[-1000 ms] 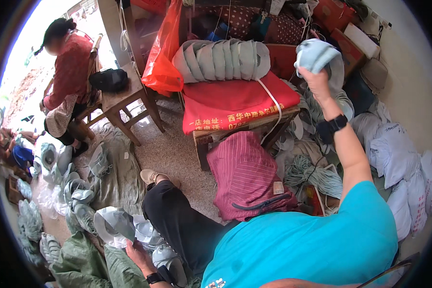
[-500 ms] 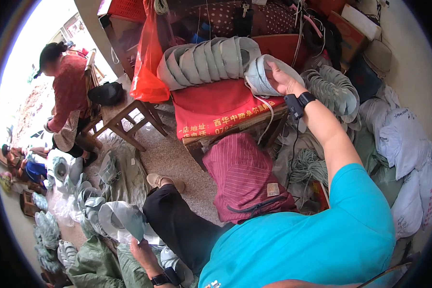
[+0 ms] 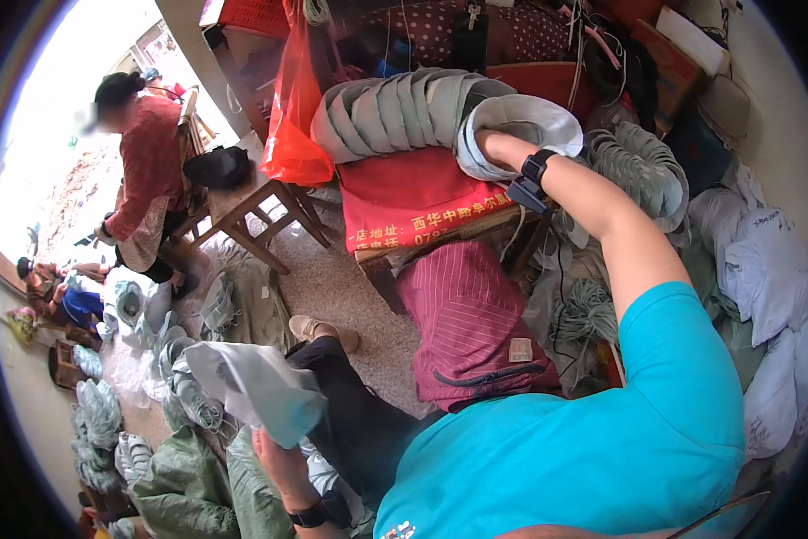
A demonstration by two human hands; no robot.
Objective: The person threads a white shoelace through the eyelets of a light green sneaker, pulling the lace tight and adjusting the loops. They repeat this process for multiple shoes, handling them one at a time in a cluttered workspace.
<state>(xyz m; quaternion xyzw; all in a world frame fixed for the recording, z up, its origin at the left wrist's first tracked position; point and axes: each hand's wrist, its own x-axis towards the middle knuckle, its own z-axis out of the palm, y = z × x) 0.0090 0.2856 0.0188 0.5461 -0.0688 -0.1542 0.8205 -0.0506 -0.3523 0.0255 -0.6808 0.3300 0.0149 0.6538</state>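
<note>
Head view: my left hand [image 3: 282, 460] pinches a pale piece [image 3: 258, 384]; right hand [image 3: 501, 151] inside white ring [image 3: 555, 128], grip hidden; pushing could topple the far row [image 3: 388, 112].

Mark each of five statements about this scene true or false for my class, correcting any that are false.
1. The right hand is partly hidden inside a pale curved piece. True.
2. The left hand is empty. False: the left hand holds a whitish piece.
3. The row of nested grey pieces lies on a red cloth. True.
4. The black bag lies on the floor. False: the black bag is on a wooden stool.
5. The red plastic bag hangs left of the row. True.
</note>
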